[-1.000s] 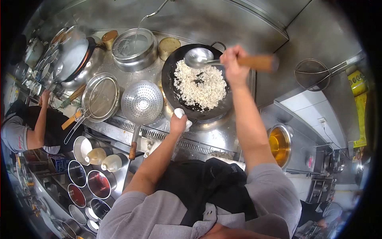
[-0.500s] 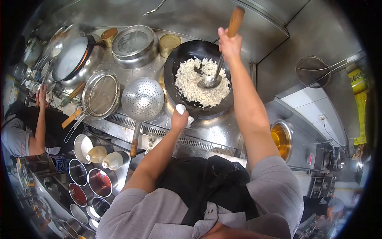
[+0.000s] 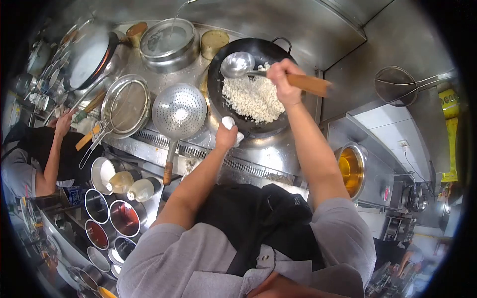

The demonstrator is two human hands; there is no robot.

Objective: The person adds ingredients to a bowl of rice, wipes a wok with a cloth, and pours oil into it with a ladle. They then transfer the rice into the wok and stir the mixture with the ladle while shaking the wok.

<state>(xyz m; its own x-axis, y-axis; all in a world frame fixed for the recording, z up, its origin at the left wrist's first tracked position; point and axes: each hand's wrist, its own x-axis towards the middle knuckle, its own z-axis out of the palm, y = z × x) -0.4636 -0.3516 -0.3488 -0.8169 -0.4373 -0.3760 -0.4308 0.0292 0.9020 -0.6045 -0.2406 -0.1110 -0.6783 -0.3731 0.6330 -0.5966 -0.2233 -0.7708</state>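
A black wok [image 3: 217,94] sits on the burner, holding a heap of white rice [image 3: 252,102]. My right hand [image 3: 285,82] is closed round the wooden handle of a ladle [image 3: 237,65], whose round metal bowl is over the far left part of the wok, at the rice's edge. The handle points right, past the wok's rim. At the wok's near left rim, my left hand [image 3: 227,135] is closed on a folded white cloth [image 3: 228,122]. Whatever part of the wok lies under the cloth is hidden.
Left of the wok are a perforated strainer [image 3: 179,110], a mesh sieve [image 3: 128,107] and a lidded pot [image 3: 169,45]. Sauce containers [image 3: 125,218] and squeeze bottles [image 3: 120,182] stand lower left. A bowl of oil [image 3: 351,171] is at right. A co-worker's hand [image 3: 63,122] works at far left.
The ladle has swung from the right part of the rice to the wok's far left side, its handle tipping from upright to rightward. My right hand has lowered; the wok appears slightly higher in view.
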